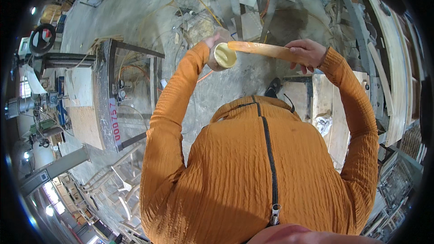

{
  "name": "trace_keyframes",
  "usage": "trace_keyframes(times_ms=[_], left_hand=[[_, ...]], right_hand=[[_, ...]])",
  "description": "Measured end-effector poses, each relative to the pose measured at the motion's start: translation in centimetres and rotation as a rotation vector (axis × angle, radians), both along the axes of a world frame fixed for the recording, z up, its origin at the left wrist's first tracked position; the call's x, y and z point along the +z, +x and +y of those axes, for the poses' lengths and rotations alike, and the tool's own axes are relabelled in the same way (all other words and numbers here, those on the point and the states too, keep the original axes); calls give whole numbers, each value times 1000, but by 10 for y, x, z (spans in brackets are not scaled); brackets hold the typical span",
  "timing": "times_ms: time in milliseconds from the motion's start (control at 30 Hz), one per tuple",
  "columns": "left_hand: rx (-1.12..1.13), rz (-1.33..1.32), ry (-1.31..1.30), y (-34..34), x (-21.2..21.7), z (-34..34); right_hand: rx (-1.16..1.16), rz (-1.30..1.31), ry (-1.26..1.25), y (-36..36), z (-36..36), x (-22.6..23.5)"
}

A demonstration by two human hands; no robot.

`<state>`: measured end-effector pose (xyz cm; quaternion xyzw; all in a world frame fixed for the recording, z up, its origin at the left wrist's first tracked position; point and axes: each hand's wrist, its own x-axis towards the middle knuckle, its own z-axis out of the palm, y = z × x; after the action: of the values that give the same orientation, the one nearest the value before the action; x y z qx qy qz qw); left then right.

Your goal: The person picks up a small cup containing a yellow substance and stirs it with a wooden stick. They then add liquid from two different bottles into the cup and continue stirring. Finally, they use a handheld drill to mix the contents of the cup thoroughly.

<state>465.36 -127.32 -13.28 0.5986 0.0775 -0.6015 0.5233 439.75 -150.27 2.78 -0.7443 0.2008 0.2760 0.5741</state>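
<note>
My left hand point(216, 39) is wrapped round a small cup point(221, 67), its fingers partly hidden behind it. Pale yellow, creamy stuff point(224, 55) lines the inside of the cup, whose mouth is tilted toward me. In my right hand point(308, 54) is a long, slightly curved wooden piece point(266, 50), orange-tan and shiny along its upper edge. That piece reaches leftward, and its rounded end meets or overlaps the cup's rim; I cannot tell whether it touches. Both hands are held out in front of my body, above the floor.
On the left stands a metal-framed machine table point(105, 95) with a handwheel point(42, 39) beyond it. Yellow and orange hoses point(199, 2) trail over the concrete floor. Long boards point(398, 63) are stacked at the right. Wooden chair frames point(122, 185) stand at the lower left.
</note>
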Motion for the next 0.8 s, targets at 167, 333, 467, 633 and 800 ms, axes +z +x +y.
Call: trace_keyframes(times_ms=[167, 333, 467, 633, 800], left_hand=[[-246, -314, 86, 26, -15, 34], [-580, -473, 228, 29, -20, 29], [-691, -492, 262, 16, -14, 4], [-499, -698, 220, 37, -20, 34], [-545, -1116, 148, 17, 29, 5]], right_hand=[[432, -593, -590, 2, 38, 3], [685, -1031, -1101, 19, 77, 30], [717, -740, -1289, 37, 86, 23], [624, -298, -1095, 45, 116, 28], [245, -465, -825, 16, 101, -30]])
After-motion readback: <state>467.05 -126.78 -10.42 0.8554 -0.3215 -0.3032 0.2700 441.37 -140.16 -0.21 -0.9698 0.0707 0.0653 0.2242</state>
